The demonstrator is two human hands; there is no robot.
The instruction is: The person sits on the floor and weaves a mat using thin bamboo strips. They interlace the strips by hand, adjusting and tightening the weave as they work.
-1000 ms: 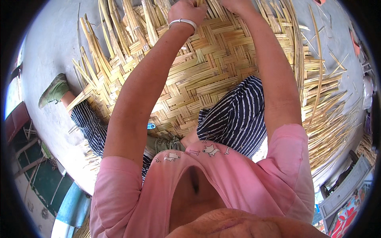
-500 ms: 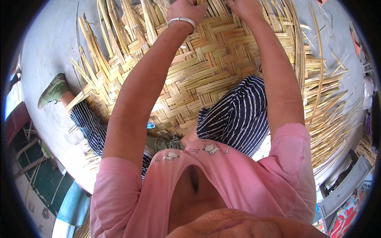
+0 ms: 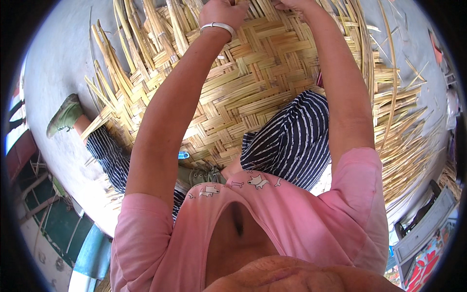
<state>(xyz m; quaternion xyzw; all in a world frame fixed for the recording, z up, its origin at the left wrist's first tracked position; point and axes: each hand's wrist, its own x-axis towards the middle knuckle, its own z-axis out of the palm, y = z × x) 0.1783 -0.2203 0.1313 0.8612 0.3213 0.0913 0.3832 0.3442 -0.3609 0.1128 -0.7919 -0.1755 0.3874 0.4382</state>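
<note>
A large mat (image 3: 253,73) of flat split reed strips, woven in a slanting pattern, spreads in front of me and under my legs. At the top edge of the view my left hand (image 3: 224,13), with a silver bangle on its wrist, is closed on a reed strip (image 3: 239,3) at the far side of the weave. To its right my right hand (image 3: 295,6) is over the mat, its fingers bent together; the frame's edge cuts it off, and what it pinches cannot be made out.
Loose unwoven strip ends (image 3: 141,34) fan out at the mat's far left. More loose reeds (image 3: 404,141) lie along the right on the grey floor (image 3: 58,63). My bent knee in striped trousers (image 3: 292,141) rests on the mat. A grey piece of furniture (image 3: 423,228) stands at the right.
Both hands have shifted slightly, the left one a little to the left and up, the right one up. The mat looks the same.
</note>
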